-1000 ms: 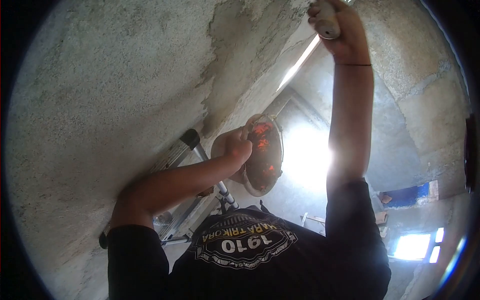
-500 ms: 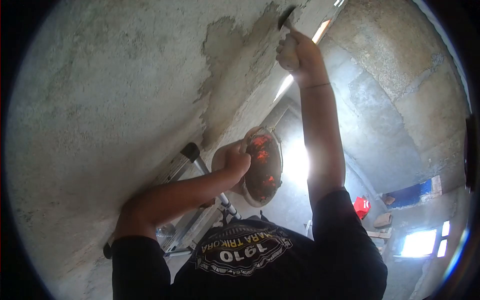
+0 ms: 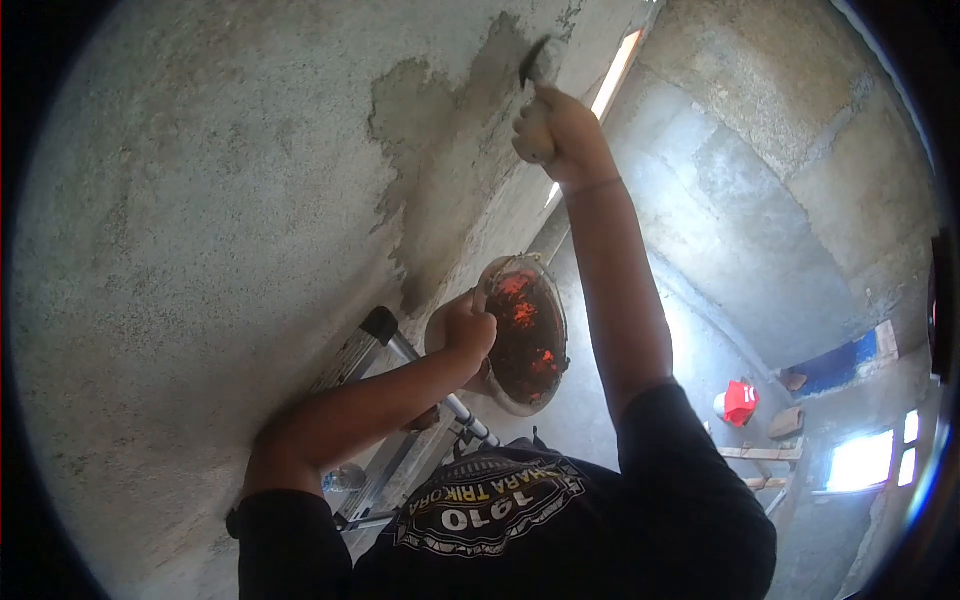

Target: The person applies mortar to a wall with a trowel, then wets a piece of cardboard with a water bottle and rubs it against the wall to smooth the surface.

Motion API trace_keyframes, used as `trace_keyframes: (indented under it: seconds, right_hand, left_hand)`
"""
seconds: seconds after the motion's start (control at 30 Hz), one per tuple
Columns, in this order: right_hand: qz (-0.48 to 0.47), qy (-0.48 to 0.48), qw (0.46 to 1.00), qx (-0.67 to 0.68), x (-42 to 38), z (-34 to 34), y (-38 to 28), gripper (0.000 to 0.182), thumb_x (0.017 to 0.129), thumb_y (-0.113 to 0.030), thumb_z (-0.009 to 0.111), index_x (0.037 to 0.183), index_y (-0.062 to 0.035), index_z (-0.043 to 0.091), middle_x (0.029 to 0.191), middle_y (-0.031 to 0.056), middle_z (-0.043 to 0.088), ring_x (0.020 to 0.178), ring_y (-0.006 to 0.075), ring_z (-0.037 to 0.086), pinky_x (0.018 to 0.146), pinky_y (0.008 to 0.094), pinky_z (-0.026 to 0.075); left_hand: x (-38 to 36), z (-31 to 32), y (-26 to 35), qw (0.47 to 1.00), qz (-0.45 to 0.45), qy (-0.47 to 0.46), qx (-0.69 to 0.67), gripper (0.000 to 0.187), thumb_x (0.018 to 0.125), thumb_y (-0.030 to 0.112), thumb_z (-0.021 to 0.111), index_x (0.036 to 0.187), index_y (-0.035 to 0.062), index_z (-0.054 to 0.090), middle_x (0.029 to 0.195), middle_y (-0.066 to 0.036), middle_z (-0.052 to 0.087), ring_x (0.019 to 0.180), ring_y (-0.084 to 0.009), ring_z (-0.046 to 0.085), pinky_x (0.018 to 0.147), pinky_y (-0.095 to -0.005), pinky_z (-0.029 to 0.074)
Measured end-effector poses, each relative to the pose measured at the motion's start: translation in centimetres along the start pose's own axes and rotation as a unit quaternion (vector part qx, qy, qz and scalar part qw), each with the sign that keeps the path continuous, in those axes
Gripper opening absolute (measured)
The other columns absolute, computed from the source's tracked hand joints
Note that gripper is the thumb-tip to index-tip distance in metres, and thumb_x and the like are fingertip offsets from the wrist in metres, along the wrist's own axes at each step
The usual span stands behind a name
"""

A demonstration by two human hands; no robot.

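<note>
My left hand point(image 3: 470, 330) grips the near rim of a bucket point(image 3: 522, 330), thumb over the edge. The bucket is tilted so its inside shows, with grey-brown residue and bright orange patches. Higher up, my right hand point(image 3: 565, 130) is closed round the handle of a trowel point(image 3: 538, 62), whose dark blade is at the wall surface. A darker, wet-looking patch of mortar point(image 3: 440, 150) spreads over the rough grey wall point(image 3: 230, 180) below and left of the blade. Whether the blade presses on the wall is hard to tell.
A ladder point(image 3: 385, 335) leans by the wall beneath my left forearm. A clear plastic bottle point(image 3: 345, 478) is near it. Lower right are a red item point(image 3: 740, 402), wooden planks point(image 3: 762, 453) and a bright window point(image 3: 860, 462). A narrow lit gap point(image 3: 615, 75) runs along the wall's edge.
My right hand and the trowel have moved left and down in view along the wall edge. The view has shifted slightly; my left hand keeps its hold on the bucket.
</note>
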State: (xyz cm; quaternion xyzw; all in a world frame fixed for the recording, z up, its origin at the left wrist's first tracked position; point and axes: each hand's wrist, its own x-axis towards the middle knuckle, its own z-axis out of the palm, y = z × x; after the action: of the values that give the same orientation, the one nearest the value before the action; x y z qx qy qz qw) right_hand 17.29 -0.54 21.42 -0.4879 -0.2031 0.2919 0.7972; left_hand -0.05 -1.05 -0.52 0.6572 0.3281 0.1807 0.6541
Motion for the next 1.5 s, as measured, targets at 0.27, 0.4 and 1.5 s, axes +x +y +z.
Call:
trace_keyframes:
  seconds: [0.27,0.4,1.5]
  right_hand:
    - [-0.160,-0.043,0.986,0.001,-4.2,0.3,-1.7,0.027,0.092,-0.025,0.053,0.102,-0.0015,0.044,0.078,0.0105,0.052,0.053,0.0222,0.056,0.044,0.0345,0.048]
    - [-0.136,0.073,0.988,0.018,-2.2,-1.1,2.7,0.027,0.092,-0.026,0.052,0.103,-0.0016,0.044,0.079,0.0108,0.052,0.053,0.0229,0.056,0.044,0.0348,0.048]
    - [-0.064,0.095,0.989,0.091,-0.1,-3.3,4.9,0.039,0.088,-0.023,0.059,0.117,-0.0002,0.047,0.087,0.0114,0.054,0.065,0.0214,0.057,0.050,0.0338,0.051]
  left_hand:
    - [-0.2,0.1,0.7,0.998,-0.049,0.000,-0.047,0.030,0.069,-0.003,0.042,0.093,-0.0035,0.061,0.079,-0.010,0.060,0.071,-0.0169,0.058,0.063,-0.0301,0.046]
    - [0.5,-0.1,-0.7,0.998,-0.055,-0.003,-0.028,0.031,0.068,-0.003,0.043,0.093,-0.0021,0.061,0.073,-0.008,0.058,0.063,-0.0148,0.056,0.056,-0.0294,0.045]
    - [-0.8,-0.4,1.0,0.994,-0.101,-0.028,-0.030,0.029,0.059,-0.002,0.050,0.087,0.0021,0.058,0.068,-0.001,0.049,0.058,-0.0122,0.045,0.054,-0.0253,0.038]
